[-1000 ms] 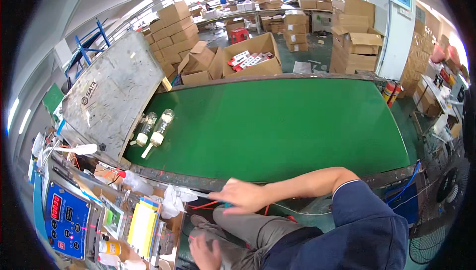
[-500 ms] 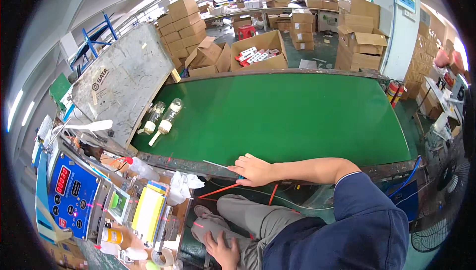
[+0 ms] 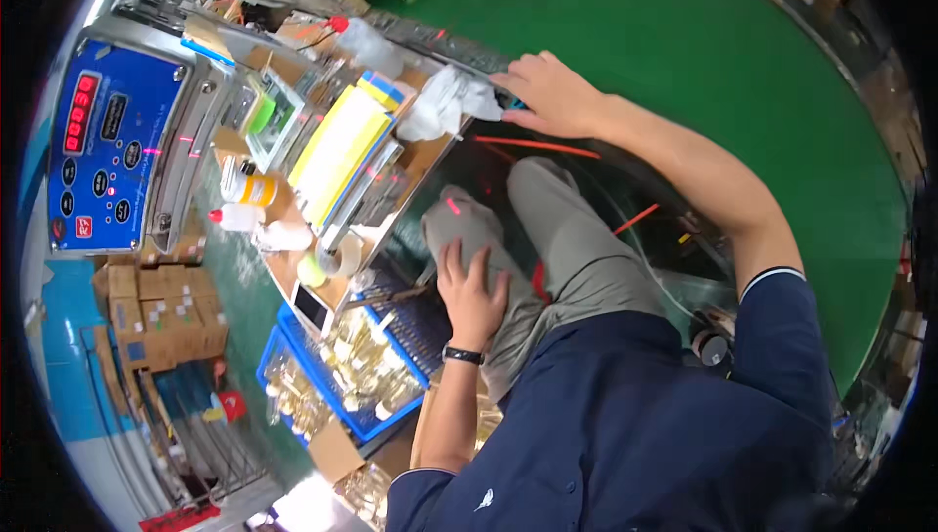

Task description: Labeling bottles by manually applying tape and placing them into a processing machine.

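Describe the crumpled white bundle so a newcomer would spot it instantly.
Start at the large green surface at upper right and find the right hand by its edge. Just left of that hand, at the corner of the cluttered workbench, lies the bundle. Unlike the flat, straight-edged yellow slab beside it, it is white, soft-looking and wrinkled.

Brown cardboard boxes (image 3: 161, 312) stand beside a blue surface (image 3: 73, 327).
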Motion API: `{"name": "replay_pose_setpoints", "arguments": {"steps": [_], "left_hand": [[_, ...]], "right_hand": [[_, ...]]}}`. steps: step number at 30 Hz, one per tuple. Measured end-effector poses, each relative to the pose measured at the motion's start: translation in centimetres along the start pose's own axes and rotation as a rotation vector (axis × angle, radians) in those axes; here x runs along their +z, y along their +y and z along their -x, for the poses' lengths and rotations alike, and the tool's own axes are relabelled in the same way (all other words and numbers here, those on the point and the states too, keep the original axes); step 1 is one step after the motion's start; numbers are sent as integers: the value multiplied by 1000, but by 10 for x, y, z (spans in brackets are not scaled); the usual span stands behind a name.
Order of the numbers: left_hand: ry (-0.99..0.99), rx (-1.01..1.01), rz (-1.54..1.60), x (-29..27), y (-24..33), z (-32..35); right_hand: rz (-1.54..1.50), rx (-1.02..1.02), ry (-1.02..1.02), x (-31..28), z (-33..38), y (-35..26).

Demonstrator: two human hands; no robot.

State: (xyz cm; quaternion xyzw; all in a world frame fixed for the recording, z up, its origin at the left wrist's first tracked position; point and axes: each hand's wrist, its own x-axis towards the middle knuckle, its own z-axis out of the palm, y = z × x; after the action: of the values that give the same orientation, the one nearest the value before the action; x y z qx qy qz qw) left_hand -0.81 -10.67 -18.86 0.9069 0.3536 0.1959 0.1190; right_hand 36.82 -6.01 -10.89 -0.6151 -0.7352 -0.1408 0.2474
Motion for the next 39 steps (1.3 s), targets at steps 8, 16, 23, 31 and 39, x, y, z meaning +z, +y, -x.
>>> {"name": "replay_pose_setpoints", "arguments": {"steps": [8, 16, 23, 31, 39], "left_hand": [[15, -93, 33, -6, 0, -12], [50, -193, 64, -15, 2, 0], [103, -295, 24, -20, 4, 22], [192, -286, -5, -30, 5, 41], [206, -143, 67, -34, 8, 40]], "right_hand": [[66, -150, 66, 38, -68, 44], [27, 2, 65, 96, -123, 57], [4, 30, 51, 110, -121, 60], [-349, -100, 307, 18, -133, 2], [-782, -234, 699, -136, -179, -157]]}}
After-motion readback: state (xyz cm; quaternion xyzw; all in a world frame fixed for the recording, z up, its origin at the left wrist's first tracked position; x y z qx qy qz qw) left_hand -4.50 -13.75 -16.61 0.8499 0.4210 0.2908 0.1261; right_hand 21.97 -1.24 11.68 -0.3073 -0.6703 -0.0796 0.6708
